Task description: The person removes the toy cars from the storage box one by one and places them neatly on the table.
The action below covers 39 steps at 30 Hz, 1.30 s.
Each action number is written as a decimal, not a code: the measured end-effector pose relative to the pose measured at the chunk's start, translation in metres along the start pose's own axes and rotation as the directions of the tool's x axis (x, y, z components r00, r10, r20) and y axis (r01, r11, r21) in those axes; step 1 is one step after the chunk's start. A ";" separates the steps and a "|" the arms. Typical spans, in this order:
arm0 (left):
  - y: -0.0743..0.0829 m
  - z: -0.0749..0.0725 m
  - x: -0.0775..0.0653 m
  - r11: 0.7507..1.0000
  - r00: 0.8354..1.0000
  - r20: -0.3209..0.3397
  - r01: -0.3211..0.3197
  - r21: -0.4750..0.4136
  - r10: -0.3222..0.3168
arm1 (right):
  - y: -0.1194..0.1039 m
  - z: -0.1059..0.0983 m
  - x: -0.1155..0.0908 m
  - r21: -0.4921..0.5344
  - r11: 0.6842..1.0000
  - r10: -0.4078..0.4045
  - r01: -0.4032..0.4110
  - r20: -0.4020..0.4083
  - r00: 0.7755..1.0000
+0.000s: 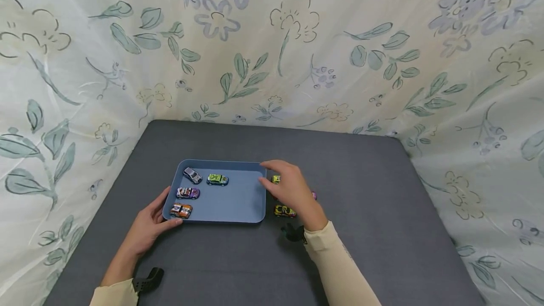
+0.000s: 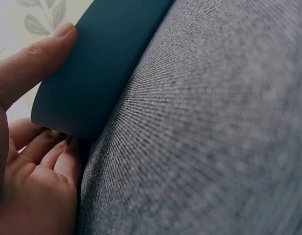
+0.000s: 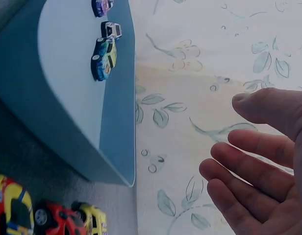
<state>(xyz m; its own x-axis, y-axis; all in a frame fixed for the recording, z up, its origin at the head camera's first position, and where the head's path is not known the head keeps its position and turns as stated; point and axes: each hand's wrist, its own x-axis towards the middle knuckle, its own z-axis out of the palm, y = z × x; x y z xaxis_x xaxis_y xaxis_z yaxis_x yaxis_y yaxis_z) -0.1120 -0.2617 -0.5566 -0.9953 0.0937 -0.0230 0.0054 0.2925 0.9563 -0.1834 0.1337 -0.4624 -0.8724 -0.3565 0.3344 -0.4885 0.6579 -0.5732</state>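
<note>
A blue tray (image 1: 229,204) lies on the table with several toy cars on its left half: a silver car (image 1: 193,175), a green car (image 1: 217,180), a purple-and-white car (image 1: 188,193) and an orange car (image 1: 181,210). My left hand (image 1: 144,230) grips the tray's near left corner, thumb along the front wall and fingers at the left side. At the tray's far right corner hovers my right hand (image 1: 291,190), its fingers spread with nothing between them. Beneath it, outside the tray, are a yellow-and-black car (image 1: 284,211), a red car (image 3: 60,219) and a yellow car (image 3: 93,218).
Grey cloth (image 1: 374,230) covers the table. A floral curtain (image 1: 297,60) hangs behind it and along both sides. Dark wrist straps with camera mounts (image 1: 149,281) sit at the sleeve cuffs.
</note>
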 end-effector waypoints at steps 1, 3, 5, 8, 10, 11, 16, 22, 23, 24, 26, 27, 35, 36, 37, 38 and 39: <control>-0.001 0.000 0.000 1.000 1.000 -0.001 -0.001 -0.001 0.001 | -0.001 0.001 0.002 -0.004 1.000 -0.009 0.009 0.001 1.000; -0.001 -0.001 0.001 1.000 1.000 -0.001 0.001 -0.004 -0.001 | -0.004 0.002 0.005 -0.009 1.000 -0.020 0.021 0.008 1.000; -0.002 -0.001 0.001 1.000 1.000 -0.002 0.002 -0.003 -0.002 | -0.006 0.003 0.009 -0.017 1.000 -0.022 0.022 0.018 1.000; -0.002 -0.001 0.002 1.000 1.000 0.004 0.000 0.004 0.000 | -0.008 0.005 0.014 -0.014 1.000 -0.016 0.017 0.044 0.999; -0.002 -0.001 0.002 1.000 1.000 0.001 -0.001 0.013 0.001 | -0.008 0.007 0.018 -0.011 1.000 -0.018 0.019 0.061 0.998; -0.001 -0.001 0.002 1.000 1.000 -0.002 -0.001 0.016 0.001 | -0.008 0.008 0.020 -0.009 1.000 -0.023 0.023 0.068 0.997; -0.001 -0.001 0.003 1.000 1.000 -0.006 -0.003 0.022 0.003 | -0.006 0.016 0.029 -0.002 0.999 -0.033 0.034 0.101 0.994; -0.003 -0.002 0.001 1.000 1.000 0.001 -0.008 0.031 0.008 | -0.008 0.024 0.037 -0.021 0.999 -0.025 0.029 0.158 0.987; -0.003 -0.003 0.001 0.999 1.000 0.001 -0.006 0.038 0.006 | -0.009 0.026 0.039 -0.028 0.999 -0.025 0.030 0.164 0.986; -0.003 -0.003 0.002 0.999 1.000 0.001 -0.006 0.042 0.006 | -0.009 0.027 0.040 -0.038 0.999 -0.024 0.031 0.172 0.985; -0.003 -0.003 0.002 0.999 1.000 0.001 -0.007 0.045 0.007 | -0.010 0.030 0.044 -0.049 0.998 -0.029 0.039 0.188 0.982; -0.003 -0.003 0.002 0.999 1.000 0.000 -0.007 0.046 0.007 | -0.011 0.032 0.045 -0.051 0.998 -0.032 0.042 0.196 0.980; -0.003 -0.004 0.003 0.999 1.000 0.001 -0.012 0.046 0.012 | -0.013 0.043 0.055 -0.052 0.996 -0.059 0.074 0.244 0.968; -0.003 -0.004 0.003 0.999 1.000 0.002 -0.012 0.044 0.012 | -0.013 0.045 0.057 -0.057 0.995 -0.060 0.077 0.249 0.967; -0.002 -0.004 0.003 0.999 1.000 0.002 -0.011 0.042 0.011 | -0.013 0.046 0.058 -0.068 0.995 -0.060 0.080 0.253 0.966; -0.002 -0.004 0.003 0.999 1.000 0.001 -0.010 0.040 0.010 | -0.014 0.047 0.060 -0.075 0.994 -0.061 0.083 0.257 0.965; -0.002 -0.004 0.003 0.999 1.000 0.001 -0.009 0.039 0.009 | -0.014 0.048 0.061 -0.079 0.993 -0.063 0.087 0.261 0.963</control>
<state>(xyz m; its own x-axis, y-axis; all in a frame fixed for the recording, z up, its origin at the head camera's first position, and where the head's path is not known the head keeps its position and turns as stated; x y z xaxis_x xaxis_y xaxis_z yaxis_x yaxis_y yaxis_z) -0.1155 -0.2661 -0.5571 -0.9951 0.0974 -0.0147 0.0182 0.3280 0.9445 -0.2306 0.0706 -0.4697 -0.8134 -0.5584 0.1630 -0.5597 0.6747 -0.4812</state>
